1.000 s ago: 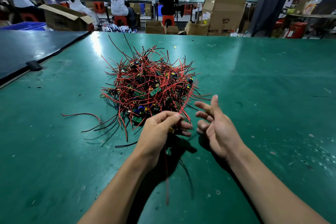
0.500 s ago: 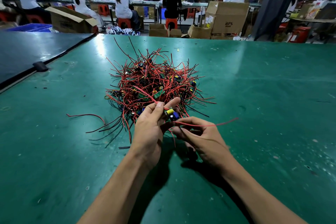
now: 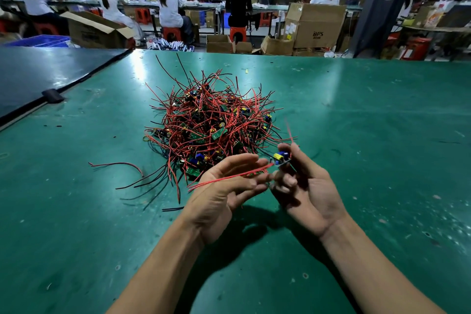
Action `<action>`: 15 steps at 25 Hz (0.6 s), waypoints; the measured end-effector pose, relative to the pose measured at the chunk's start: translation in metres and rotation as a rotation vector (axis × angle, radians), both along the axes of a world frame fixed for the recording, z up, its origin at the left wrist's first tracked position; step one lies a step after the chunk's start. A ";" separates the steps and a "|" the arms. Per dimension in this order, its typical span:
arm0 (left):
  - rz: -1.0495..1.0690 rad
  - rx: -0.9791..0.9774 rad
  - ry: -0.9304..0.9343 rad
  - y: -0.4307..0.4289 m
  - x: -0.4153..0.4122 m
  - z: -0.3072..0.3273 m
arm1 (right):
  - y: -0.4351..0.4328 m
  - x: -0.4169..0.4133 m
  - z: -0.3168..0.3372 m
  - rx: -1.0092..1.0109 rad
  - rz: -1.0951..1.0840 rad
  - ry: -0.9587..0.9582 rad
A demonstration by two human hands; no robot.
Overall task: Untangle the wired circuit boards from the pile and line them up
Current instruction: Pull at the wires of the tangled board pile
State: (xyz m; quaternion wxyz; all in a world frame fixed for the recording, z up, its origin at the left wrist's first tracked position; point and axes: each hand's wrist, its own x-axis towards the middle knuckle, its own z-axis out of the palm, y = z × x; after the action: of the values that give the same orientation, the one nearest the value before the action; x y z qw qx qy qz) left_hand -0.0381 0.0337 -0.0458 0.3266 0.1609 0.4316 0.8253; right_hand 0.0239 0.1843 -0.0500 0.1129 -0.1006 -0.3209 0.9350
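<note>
A tangled pile of small green circuit boards with red and black wires point(image 3: 211, 125) lies on the green table point(image 3: 369, 122). Just in front of the pile, my right hand point(image 3: 303, 186) pinches one small circuit board point(image 3: 281, 157) with a yellow and a blue part on it, lifted off the table. Its red wires point(image 3: 229, 177) trail left across my left hand point(image 3: 224, 188), whose fingers are stretched out and loose beside them. Another red wire end sticks up above my right fingers.
A dark mat point(image 3: 38, 74) with a black clip point(image 3: 52, 95) covers the table's far left. Loose wire ends point(image 3: 119, 164) stray left of the pile. Beyond the far edge stand cardboard boxes point(image 3: 314, 25), red stools and several seated workers.
The board has passed from my left fingers into my right hand, and moved right. My left hand has let go and spread its fingers, with the red wires now lying across it.
</note>
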 end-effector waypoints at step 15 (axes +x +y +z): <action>-0.524 0.088 -0.267 -0.005 0.001 -0.001 | 0.009 0.008 0.001 0.055 0.310 0.025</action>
State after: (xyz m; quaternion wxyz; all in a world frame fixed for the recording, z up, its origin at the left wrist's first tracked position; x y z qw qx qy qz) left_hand -0.0376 0.0290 -0.0465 0.5752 0.1711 0.2924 0.7445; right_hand 0.0316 0.1929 -0.0485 -0.0262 -0.0353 -0.3567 0.9332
